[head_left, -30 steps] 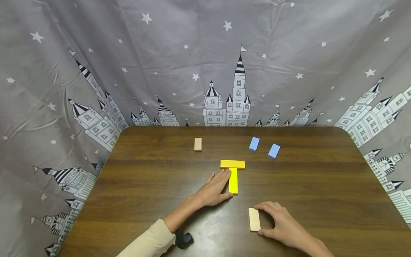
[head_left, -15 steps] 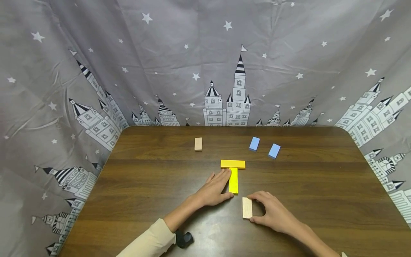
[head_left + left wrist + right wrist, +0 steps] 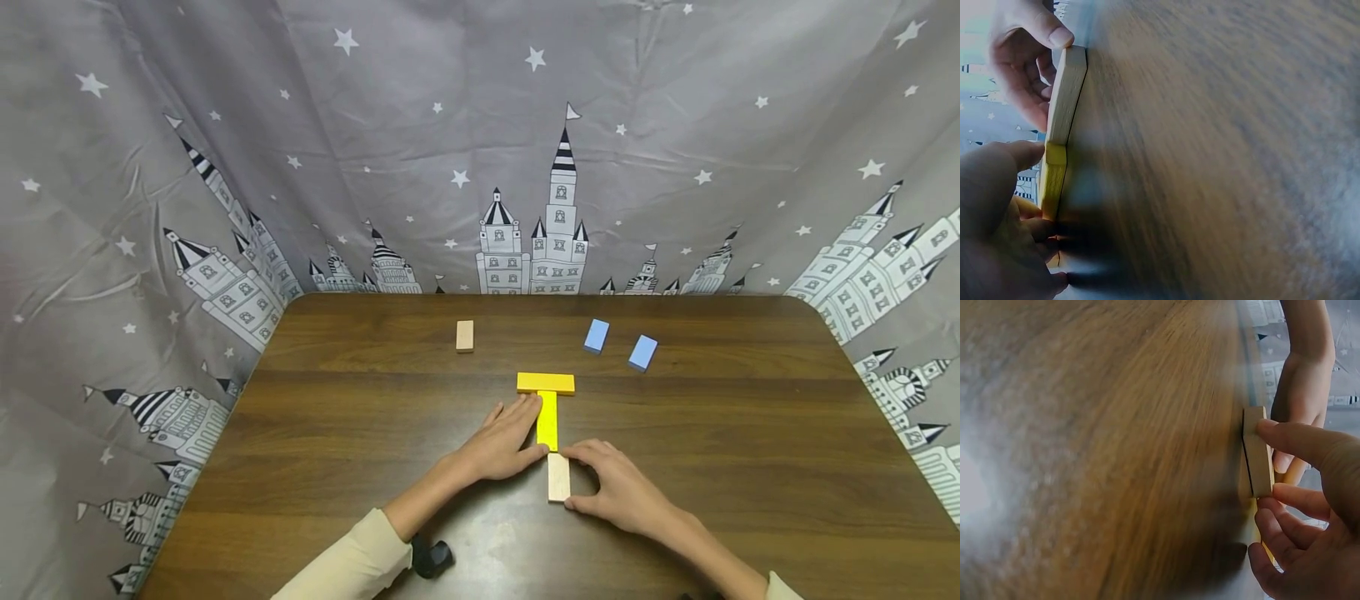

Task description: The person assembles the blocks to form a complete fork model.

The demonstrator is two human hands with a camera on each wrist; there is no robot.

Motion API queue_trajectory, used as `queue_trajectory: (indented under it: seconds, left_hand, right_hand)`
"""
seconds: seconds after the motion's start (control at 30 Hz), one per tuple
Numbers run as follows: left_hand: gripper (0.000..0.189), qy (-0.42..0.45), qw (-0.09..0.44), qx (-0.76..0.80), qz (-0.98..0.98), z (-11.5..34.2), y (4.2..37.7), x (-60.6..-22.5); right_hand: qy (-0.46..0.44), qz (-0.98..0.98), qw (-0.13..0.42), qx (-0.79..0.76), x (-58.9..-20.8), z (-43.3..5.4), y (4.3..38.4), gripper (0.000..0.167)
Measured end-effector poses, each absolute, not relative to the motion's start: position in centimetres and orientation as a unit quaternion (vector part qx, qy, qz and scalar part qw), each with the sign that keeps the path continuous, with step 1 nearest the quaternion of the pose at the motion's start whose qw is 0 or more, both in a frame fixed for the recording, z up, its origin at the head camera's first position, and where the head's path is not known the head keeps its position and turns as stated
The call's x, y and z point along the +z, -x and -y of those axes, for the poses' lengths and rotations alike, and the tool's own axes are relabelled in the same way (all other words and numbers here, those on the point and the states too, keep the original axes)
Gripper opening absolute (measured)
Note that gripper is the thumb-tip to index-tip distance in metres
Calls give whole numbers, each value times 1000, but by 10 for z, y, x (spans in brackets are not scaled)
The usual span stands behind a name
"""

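Observation:
A bright yellow block (image 3: pixel 549 427) lies lengthwise on the table, its far end against a crosswise orange-yellow block (image 3: pixel 546 382), like a T. My left hand (image 3: pixel 491 446) rests along the yellow block's left side, fingers stretched out, fingertips by its far end and thumb at its near end. A pale wooden block (image 3: pixel 558 479) lies in line with the yellow one, end to end. My right hand (image 3: pixel 622 493) pinches this wooden block by its two ends, thumb at the near one. In the left wrist view the wooden block (image 3: pixel 1067 94) meets the yellow block (image 3: pixel 1054 181).
Another wooden block (image 3: pixel 465 336) lies at the back of the brown table (image 3: pixel 360 417). Two blue blocks, one on the left (image 3: pixel 597 336) and one on the right (image 3: pixel 642 352), lie at the back right. A grey castle-print curtain (image 3: pixel 420 75) stands behind.
My right hand has slid the wooden block to the left and away from me, up to the yellow block's near end. The left hand and the other blocks stay in place.

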State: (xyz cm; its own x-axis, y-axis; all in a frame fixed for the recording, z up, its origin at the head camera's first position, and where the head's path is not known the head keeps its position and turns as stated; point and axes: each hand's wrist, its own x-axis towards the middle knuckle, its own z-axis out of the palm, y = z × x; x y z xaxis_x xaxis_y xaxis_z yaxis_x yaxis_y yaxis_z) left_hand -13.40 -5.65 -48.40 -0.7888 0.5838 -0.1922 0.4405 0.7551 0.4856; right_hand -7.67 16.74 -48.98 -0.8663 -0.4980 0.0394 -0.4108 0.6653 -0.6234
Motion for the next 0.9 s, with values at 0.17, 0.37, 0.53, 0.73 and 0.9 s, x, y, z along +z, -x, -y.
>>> queue_trajectory:
  seconds: [0.17, 0.37, 0.53, 0.73, 0.9]
  left_hand:
    - [72, -274, 168, 211, -923, 56, 134, -484]
    - [72, -271, 168, 212, -924, 56, 133, -483]
    - [72, -269, 168, 209, -925, 55, 133, -482]
    - [71, -270, 165, 208, -925, 54, 132, -483]
    - [71, -270, 164, 210, -925, 54, 131, -482]
  right_hand:
    - [249, -910, 72, -324, -489, -164, 78, 59]
    - [248, -911, 74, -322, -488, -161, 78, 60]
    - [250, -911, 65, -321, -488, -160, 77, 60]
    - [233, -917, 63, -317, -488, -157, 77, 62]
    - [208, -930, 53, -297, -488, -156, 76, 64]
